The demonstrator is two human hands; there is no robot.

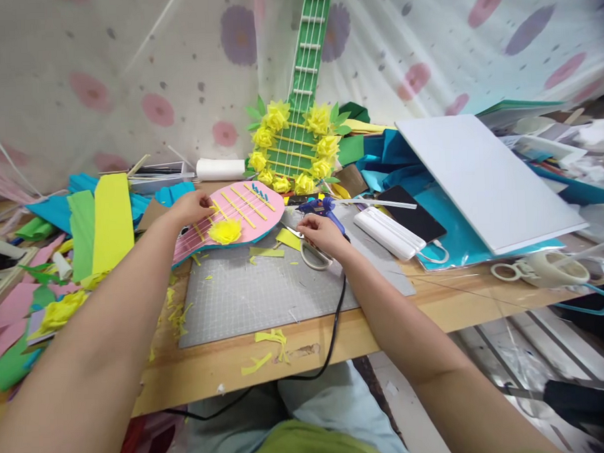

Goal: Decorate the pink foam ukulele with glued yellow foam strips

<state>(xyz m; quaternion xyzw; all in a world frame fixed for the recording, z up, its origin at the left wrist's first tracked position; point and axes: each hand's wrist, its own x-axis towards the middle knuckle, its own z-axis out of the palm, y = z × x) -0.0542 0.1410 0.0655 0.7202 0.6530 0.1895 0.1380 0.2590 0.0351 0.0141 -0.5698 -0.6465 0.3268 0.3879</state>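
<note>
A pink paper stringed instrument (pixel 261 205) lies tilted at the back left of the grey cutting mat, with yellow strips, white strings and a yellow paper flower (pixel 225 231) on it. My left hand (pixel 194 208) is at its upper left edge, fingers curled closed over the pink face; the fingertips are partly hidden. My right hand (pixel 323 233) pinches a pair of scissors (pixel 317 259) near the pivot, its pale looped handle toward me. Scraps of yellow paper (pixel 267 253) lie close to the blades. Just behind this hand rests a blue glue gun (pixel 326 209).
A green paper instrument (pixel 298 143) ringed with yellow flowers leans at the back. To the right are a white power bank (pixel 390 233), a white board (pixel 490 178) and a cup (pixel 554 269). Coloured paper (pixel 112 225) crowds the left. A black cord (pixel 336 325) crosses the mat (pixel 245 309).
</note>
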